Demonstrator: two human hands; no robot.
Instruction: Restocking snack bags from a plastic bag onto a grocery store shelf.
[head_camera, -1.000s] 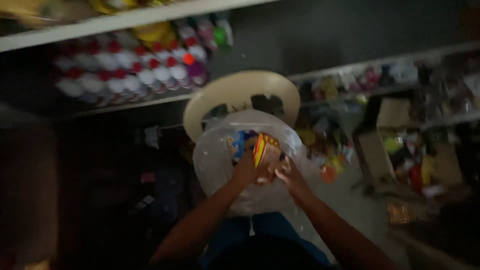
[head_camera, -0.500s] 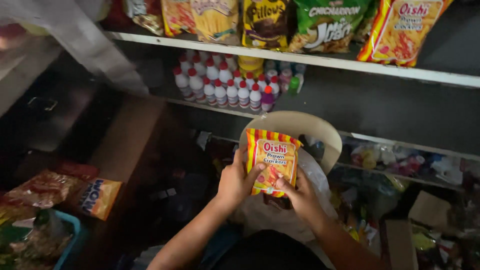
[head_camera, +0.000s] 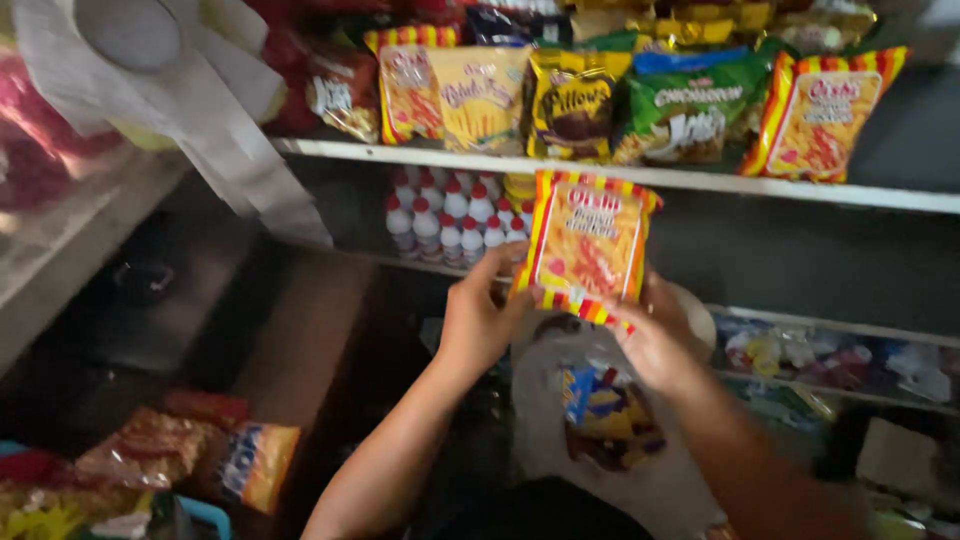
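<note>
Both my hands hold up an orange snack packet (head_camera: 588, 245) with red and yellow striped edges, in front of the shelves. My left hand (head_camera: 482, 315) grips its lower left edge. My right hand (head_camera: 655, 345) holds its lower right corner from behind. Below the hands hangs a clear plastic bag (head_camera: 600, 420) with more colourful packets inside. A white shelf (head_camera: 640, 178) just above the packet carries a row of snack bags (head_camera: 600, 95).
Small white bottles with red caps (head_camera: 445, 220) stand on a lower shelf behind the packet. More snack packets (head_camera: 190, 450) lie at the lower left. White paper or plastic (head_camera: 190, 110) hangs at the upper left. Small goods (head_camera: 830, 355) fill a shelf at the right.
The hands drew the orange packet up out of the clear bag and raised it toward the top snack shelf. The view tilted upward.
</note>
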